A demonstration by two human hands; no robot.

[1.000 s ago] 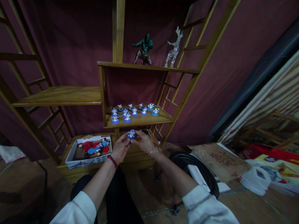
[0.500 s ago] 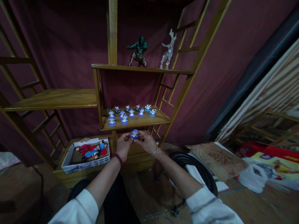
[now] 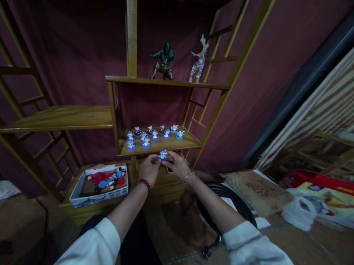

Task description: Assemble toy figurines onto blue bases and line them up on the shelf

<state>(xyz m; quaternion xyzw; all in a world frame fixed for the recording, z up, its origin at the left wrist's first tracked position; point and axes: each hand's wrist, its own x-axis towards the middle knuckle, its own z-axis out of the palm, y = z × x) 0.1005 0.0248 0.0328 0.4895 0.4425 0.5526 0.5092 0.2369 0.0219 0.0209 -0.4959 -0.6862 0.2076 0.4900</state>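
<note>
A small purple-and-white figurine (image 3: 163, 154) on a round base is held between both my hands, just in front of the edge of the small wooden shelf (image 3: 183, 144). My left hand (image 3: 151, 170) pinches its left side, a red bead bracelet on the wrist. From the right, my right hand (image 3: 177, 165) grips the other side, with a silver bangle on that wrist. Several similar purple figurines (image 3: 146, 142) stand upright on the shelf, in rows. Behind them are dark-based figurines (image 3: 150, 130), and blue-based ones (image 3: 180, 134) stand at the right.
A white box (image 3: 100, 198) with red, blue and black figurines stands lower left. On the upper shelf are a dark green statue (image 3: 164, 62) and a clear deer (image 3: 198, 60). A round black stool (image 3: 243, 208) is below my right forearm. Cardboard (image 3: 257, 189) lies on the floor.
Both hands have carried the purple figurine slightly up and to the right, closer to the shelf edge. The view has shifted a little. The figurines on the shelf stand as before.
</note>
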